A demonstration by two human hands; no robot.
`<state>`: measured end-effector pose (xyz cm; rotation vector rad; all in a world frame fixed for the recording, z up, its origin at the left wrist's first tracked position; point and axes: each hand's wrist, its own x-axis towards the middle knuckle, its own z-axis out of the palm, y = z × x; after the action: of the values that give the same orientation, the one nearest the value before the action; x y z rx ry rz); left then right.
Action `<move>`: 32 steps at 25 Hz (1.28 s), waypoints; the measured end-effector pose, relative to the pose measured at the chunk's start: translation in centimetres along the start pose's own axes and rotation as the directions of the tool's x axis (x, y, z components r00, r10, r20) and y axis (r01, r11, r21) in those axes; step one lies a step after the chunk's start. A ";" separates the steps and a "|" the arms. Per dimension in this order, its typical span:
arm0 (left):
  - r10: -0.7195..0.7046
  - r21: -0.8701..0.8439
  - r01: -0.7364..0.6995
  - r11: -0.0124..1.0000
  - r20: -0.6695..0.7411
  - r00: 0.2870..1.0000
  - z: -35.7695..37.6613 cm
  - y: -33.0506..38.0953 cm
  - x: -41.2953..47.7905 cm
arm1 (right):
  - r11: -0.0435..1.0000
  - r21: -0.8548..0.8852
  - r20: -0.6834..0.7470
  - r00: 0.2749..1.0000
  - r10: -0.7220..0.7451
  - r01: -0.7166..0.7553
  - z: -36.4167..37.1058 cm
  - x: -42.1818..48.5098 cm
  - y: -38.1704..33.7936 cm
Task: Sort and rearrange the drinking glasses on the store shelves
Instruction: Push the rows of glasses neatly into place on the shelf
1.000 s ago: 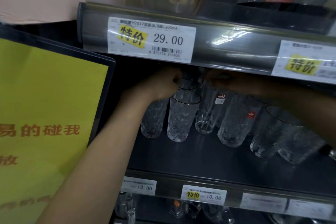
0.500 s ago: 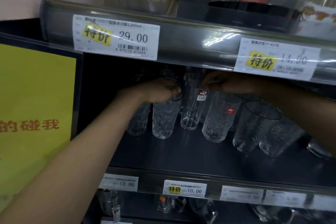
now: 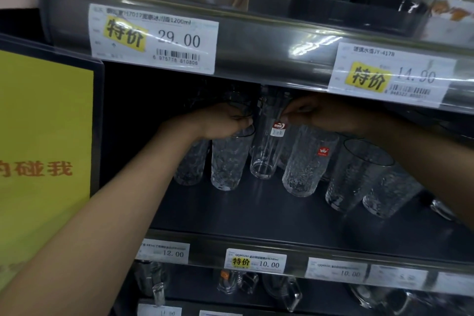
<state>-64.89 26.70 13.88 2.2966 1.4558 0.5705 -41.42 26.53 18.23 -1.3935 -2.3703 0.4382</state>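
A row of tall clear drinking glasses stands on the dark middle shelf (image 3: 230, 215). My left hand (image 3: 221, 123) reaches in under the upper shelf and grips the rim of a textured glass (image 3: 227, 161) near the left end. My right hand (image 3: 315, 113) pinches the top of a smooth, narrow glass (image 3: 265, 151) with a red and white label. Right of it stand a textured glass with a red sticker (image 3: 306, 161) and two more textured glasses (image 3: 355, 174). Another textured glass (image 3: 191, 164) stands behind my left forearm. Glass tops are hidden in shadow.
The upper shelf edge with price tags (image 3: 154, 38) hangs low over the glasses. A yellow sign in a dark frame (image 3: 43, 126) blocks the left side. The lower shelf (image 3: 256, 287) holds more glassware behind price labels. Bare shelf lies in front of the glass row.
The view has shifted, so the shelf sits further right and lower in frame. Both hands stay on the same glass tops; my right hand has drawn closer to the smooth glass.
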 end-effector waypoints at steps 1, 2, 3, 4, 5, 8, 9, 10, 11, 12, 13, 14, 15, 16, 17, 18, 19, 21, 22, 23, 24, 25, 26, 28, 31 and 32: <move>0.000 0.001 0.000 1.000 0.000 1.000 0.0 0.0 0.0 | 1.000 -0.007 0.006 1.000 -0.002 0.002 0.0 -0.1 0.0; -0.005 0.009 0.005 1.000 0.001 1.000 0.0 0.0 0.0 | 1.000 -0.011 0.015 1.000 -0.004 0.004 0.0 -0.1 0.0; -0.014 0.021 0.014 1.000 0.004 1.000 0.0 -0.1 0.0 | 1.000 -0.015 0.025 1.000 -0.004 0.005 0.0 -0.1 0.1; -0.022 0.029 0.022 0.999 0.006 1.000 -0.1 -0.1 -0.1 | 1.000 -0.017 0.026 1.000 -0.007 0.007 0.0 -0.1 0.2; -0.027 0.030 0.027 0.999 0.006 1.000 -0.1 -0.1 0.0 | 1.000 -0.021 0.022 1.000 -0.012 0.012 0.0 -0.1 0.3; -0.041 0.015 0.041 0.999 0.008 0.999 -0.1 0.0 -0.1 | 0.999 -0.034 0.020 0.999 -0.033 0.034 0.0 -0.1 0.5; -0.048 0.012 0.047 0.999 0.009 0.999 -0.1 0.0 -0.1 | 0.998 -0.043 0.028 0.999 -0.042 0.043 0.1 0.0 0.5; -0.054 0.009 0.054 0.998 0.005 0.999 -0.1 0.1 -0.2 | 0.998 -0.039 0.032 0.998 -0.048 0.049 0.1 0.0 0.7; -0.059 0.001 0.059 0.998 -0.002 0.998 -0.2 0.1 -0.2 | 0.999 -0.023 0.030 0.999 -0.045 0.045 0.0 -0.1 0.9; -0.061 -0.014 0.060 0.998 -0.014 0.998 -0.2 0.1 -0.2 | 0.999 0.010 0.020 0.999 -0.033 0.033 -0.1 -0.3 1.0; -0.059 -0.038 0.058 0.998 -0.027 0.998 -0.2 0.2 -0.3 | 0.999 0.042 -0.001 1.000 -0.019 0.019 -0.4 -0.6 1.3; -0.058 -0.068 0.056 0.996 -0.039 0.998 -0.2 0.2 -0.3 | 0.998 0.066 -0.033 0.999 -0.009 0.011 -0.6 -1.0 1.6; -0.055 -0.094 0.050 0.994 -0.053 0.997 -0.1 0.2 -0.4 | 0.997 0.078 -0.074 0.997 -0.012 0.018 -0.9 -1.6 1.8; -0.047 -0.095 0.040 0.995 -0.070 0.996 -0.1 0.3 -0.4 | 0.995 0.089 -0.119 0.992 -0.029 0.040 -1.3 -2.5 2.0; -0.034 -0.069 0.028 0.997 -0.094 0.995 -0.1 0.4 -0.4 | 0.994 0.087 -0.161 0.986 -0.053 0.067 -1.7 -3.6 2.2; -0.019 -0.028 0.015 0.999 -0.119 0.993 -0.2 0.5 -0.5 | 0.994 0.079 -0.183 0.981 -0.066 0.081 -2.2 -4.7 2.5; -0.003 0.015 0.005 1.000 -0.144 0.990 -0.4 0.7 -0.5 | 0.996 0.068 -0.174 0.983 -0.053 0.066 -2.8 -5.8 2.9; 0.024 0.066 -0.011 0.998 -0.197 0.980 -0.5 1.5 -0.5 | 0.999 0.044 -0.101 0.995 0.016 -0.011 -3.8 -7.8 3.5; 0.042 0.062 -0.029 0.998 -0.221 0.974 -0.5 2.1 -0.6 | 0.999 0.015 -0.079 0.996 0.051 -0.050 -4.1 -8.6 3.8; 0.067 0.041 -0.059 0.997 -0.234 0.970 -0.4 3.0 -0.8 | 0.996 -0.024 -0.078 0.993 0.085 -0.087 -4.4 -9.3 4.2; 0.098 0.021 -0.096 0.995 -0.236 0.967 -0.1 4.0 -1.0 | 0.991 -0.050 -0.097 0.988 0.116 -0.122 -4.6 -10.2 4.5; 0.132 0.017 -0.132 0.991 -0.234 0.963 0.3 5.1 -1.1 | 0.988 -0.064 -0.118 0.984 0.134 -0.142 -4.7 -11.1 4.8; 0.170 0.037 -0.166 0.985 -0.238 0.956 0.7 6.2 -1.3 | 0.986 -0.087 -0.131 0.983 0.130 -0.142 -4.8 -12.0 5.0; 0.253 0.102 -0.233 0.967 -0.274 0.928 1.9 8.0 -1.7 | 0.979 -0.149 -0.140 0.983 0.116 -0.137 -5.0 -13.7 5.2; 0.346 0.053 -0.349 0.936 -0.339 0.875 3.7 10.0 -2.8 | 0.968 -0.196 -0.188 0.975 0.119 -0.156 -5.1 -16.0 5.9; 0.366 0.025 -0.381 0.924 -0.344 0.865 4.3 10.6 -3.2 | 0.971 -0.177 -0.206 0.971 0.124 -0.161 -5.2 -16.7 6.4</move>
<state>-55.84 19.13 15.09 2.5540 1.1087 1.1558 -26.61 15.29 17.59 -1.6204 -2.2095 0.1037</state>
